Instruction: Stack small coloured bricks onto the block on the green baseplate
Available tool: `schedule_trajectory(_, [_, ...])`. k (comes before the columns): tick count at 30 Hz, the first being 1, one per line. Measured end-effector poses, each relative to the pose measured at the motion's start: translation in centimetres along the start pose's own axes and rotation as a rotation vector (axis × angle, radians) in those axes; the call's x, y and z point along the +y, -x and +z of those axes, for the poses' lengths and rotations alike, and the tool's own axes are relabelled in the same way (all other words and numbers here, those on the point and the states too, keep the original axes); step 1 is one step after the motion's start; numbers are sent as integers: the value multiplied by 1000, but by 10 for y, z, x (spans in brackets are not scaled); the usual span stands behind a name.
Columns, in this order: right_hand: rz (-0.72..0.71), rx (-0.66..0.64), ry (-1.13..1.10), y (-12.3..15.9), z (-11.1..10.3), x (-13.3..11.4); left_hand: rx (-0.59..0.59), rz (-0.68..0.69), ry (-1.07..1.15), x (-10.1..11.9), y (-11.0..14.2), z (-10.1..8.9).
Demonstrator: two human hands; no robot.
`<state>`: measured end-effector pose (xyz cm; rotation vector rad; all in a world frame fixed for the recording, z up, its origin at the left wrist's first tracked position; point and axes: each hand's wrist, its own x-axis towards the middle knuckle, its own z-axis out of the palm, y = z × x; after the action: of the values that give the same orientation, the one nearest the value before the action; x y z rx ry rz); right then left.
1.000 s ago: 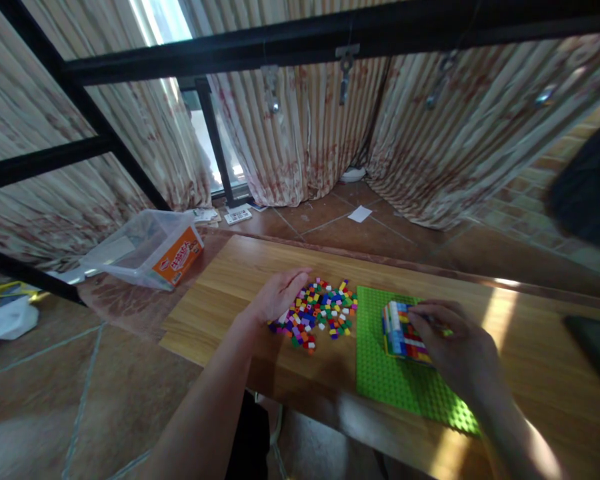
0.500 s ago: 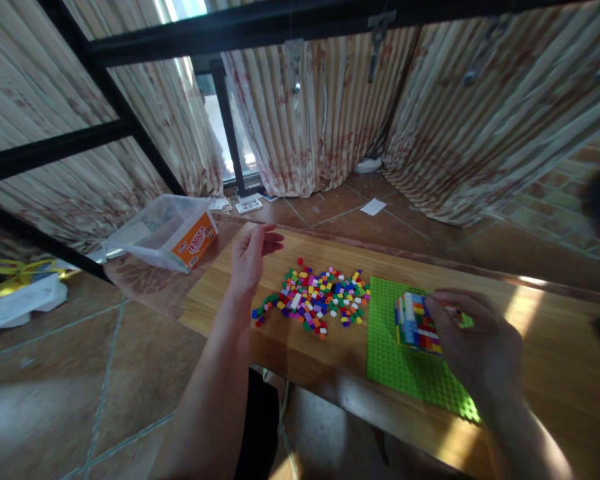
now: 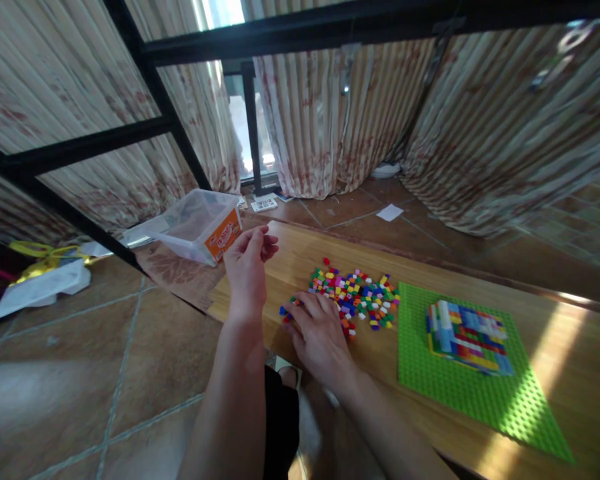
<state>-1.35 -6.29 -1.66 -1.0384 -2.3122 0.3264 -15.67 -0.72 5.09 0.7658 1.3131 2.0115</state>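
My right hand (image 3: 323,333) lies over the near left part of a pile of small coloured toy bricks (image 3: 355,290) on the wooden table. Its fingers are spread, with the tips down among the bricks, and it covers some of them. My left hand (image 3: 247,267) hovers above the table's left end, left of the pile. Its fingers are curled in, and whatever lies inside them is hidden. To the right, a block built of many coloured bricks (image 3: 470,337) stands on a green studded baseplate (image 3: 430,393), with neither hand on it.
A clear plastic box (image 3: 195,223) with an orange label stands beyond the table's left end. The wooden table (image 3: 300,250) stretches to the right. Black metal bars (image 3: 290,40) and striped curtains (image 3: 310,133) are behind. White paper (image 3: 390,212) lies on the tiled floor.
My right hand has left the built block and moved left onto the loose bricks. My left hand's fingers are more curled. The view has shifted left.
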Motion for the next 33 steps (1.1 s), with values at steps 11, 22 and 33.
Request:
schedule_trajectory(11, [30,-11,111,-11,24,0,-44,-106,-40,2,-6,-13])
schedule_trajectory(22, [70,161,187,5,-8,31,-83,-100,-110,0,-2,-8])
schedule_trajectory(33, [308,348,-156,23,-61,57,-228,-112,-300,-12,9,16])
